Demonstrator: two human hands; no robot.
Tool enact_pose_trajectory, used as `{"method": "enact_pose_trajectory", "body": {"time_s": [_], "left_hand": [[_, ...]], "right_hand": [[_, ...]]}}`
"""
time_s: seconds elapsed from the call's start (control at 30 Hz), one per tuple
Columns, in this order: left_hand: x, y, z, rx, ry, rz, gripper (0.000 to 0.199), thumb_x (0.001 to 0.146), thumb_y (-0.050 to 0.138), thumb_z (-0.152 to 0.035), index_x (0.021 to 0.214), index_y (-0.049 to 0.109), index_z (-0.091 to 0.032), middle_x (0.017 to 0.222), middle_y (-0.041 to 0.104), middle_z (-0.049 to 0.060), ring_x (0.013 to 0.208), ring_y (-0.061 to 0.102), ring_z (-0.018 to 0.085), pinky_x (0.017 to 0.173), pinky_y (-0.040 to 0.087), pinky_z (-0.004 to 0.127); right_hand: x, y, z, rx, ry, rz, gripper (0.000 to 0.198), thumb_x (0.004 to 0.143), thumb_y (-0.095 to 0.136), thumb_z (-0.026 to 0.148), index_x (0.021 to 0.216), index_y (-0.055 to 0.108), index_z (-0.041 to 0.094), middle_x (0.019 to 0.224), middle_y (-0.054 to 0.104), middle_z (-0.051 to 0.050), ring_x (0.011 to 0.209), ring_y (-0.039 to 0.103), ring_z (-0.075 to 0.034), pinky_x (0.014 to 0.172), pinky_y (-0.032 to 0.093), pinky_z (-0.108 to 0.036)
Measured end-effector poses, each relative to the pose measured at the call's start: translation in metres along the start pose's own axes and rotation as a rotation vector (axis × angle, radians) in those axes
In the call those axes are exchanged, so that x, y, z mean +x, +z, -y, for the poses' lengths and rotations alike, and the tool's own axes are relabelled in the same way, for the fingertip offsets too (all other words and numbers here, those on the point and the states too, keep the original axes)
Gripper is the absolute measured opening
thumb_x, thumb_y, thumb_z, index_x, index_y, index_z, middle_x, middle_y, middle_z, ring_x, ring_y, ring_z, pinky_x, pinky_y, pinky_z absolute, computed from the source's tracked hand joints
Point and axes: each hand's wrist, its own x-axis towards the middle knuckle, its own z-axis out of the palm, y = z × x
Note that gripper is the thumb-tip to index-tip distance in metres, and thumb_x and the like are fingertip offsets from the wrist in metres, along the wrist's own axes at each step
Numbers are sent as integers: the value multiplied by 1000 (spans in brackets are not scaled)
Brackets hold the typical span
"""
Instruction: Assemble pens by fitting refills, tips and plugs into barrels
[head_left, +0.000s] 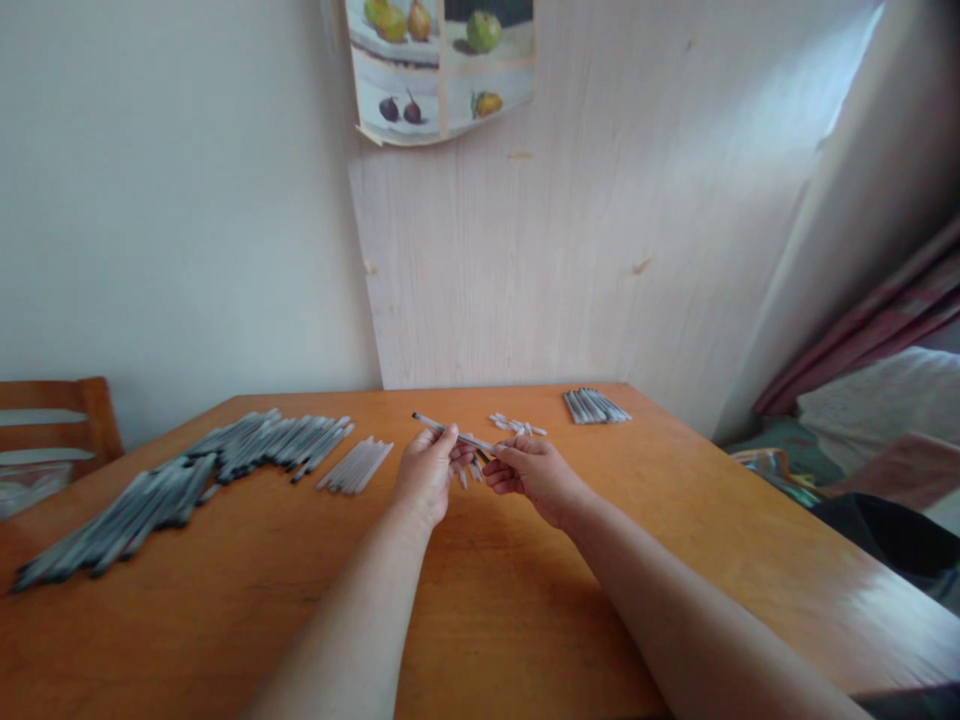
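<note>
My left hand (429, 470) is closed on a slim pen (466, 439) with a pale barrel and a dark left end, pinched between thumb and fingers. The pen is held above the table, slanting down to the right. My right hand (536, 475) pinches its right end. A small dark piece (484, 456) shows at the right fingertips; what it is I cannot make out. Beneath and behind the hands lie small dark-and-white pieces (474, 470), partly hidden by the fingers. Just beyond them is a loose group of short white pieces (517, 425).
On the wooden table (480, 620), a long heap of pens (165, 500) spreads across the left. Several pale tubes (356, 466) lie side by side left of my hands. A row of pens (596, 406) sits at the back right. A chair (97, 420) stands at the left.
</note>
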Motion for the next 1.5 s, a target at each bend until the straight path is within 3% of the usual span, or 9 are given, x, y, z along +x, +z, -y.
{"method": "enact_pose_trajectory", "body": {"time_s": [0.53, 0.97, 1.23, 1.5], "left_hand": [[-1, 0, 1, -4, -22, 36, 13, 81, 66, -20, 89, 59, -14, 87, 72, 11, 75, 69, 16, 67, 53, 26], [0, -1, 2, -16, -4, 67, 14, 81, 66, -21, 89, 58, -14, 89, 72, 12, 78, 69, 17, 70, 53, 27], [8, -5, 7, -58, -6, 27, 14, 83, 64, -23, 90, 58, -13, 87, 72, 12, 75, 70, 16, 68, 53, 27], [12, -10, 10, -94, -10, 48, 9, 85, 61, -19, 91, 58, -13, 92, 72, 13, 79, 69, 17, 70, 54, 27]], "right_hand": [[5, -3, -3, 31, -32, -92, 13, 80, 65, 21, 71, 59, 14, 70, 68, -7, 56, 62, -11, 54, 50, -22], [6, -4, -2, 90, -25, -81, 10, 78, 64, 18, 72, 58, 14, 70, 68, -8, 58, 61, -11, 55, 50, -22], [9, -4, -3, 127, -82, -91, 19, 67, 74, 21, 74, 58, 16, 70, 66, -4, 63, 61, -11, 61, 51, -23], [7, -4, 0, 166, -102, -57, 23, 66, 76, 23, 77, 57, 16, 74, 67, -4, 63, 62, -10, 63, 51, -22]]}}
